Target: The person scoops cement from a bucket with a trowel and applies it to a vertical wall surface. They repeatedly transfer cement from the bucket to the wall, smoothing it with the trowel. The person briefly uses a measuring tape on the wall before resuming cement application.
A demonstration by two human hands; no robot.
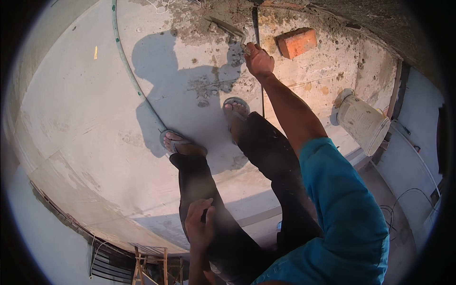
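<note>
My right hand [260, 61] is closed round the handle of a trowel [227, 27], its arm stretched far ahead. The trowel's blade points left over a patch of grey mortar [192, 21] smeared on the floor. To the right of that hand, a little apart from it, lies an orange-red brick [298, 42]. My left hand [199, 223] hangs near my left thigh, fingers loosely bent with a gap between thumb and fingers. Nothing shows in it.
A green hose [126, 66] runs down the floor to my left sandal [175, 141]. A mortar-stained bucket [363, 121] lies tilted at the right. Thin cables [418, 152] hang beyond it. A rough wall [394, 28] borders the far right; a wooden frame [165, 266] stands lower left.
</note>
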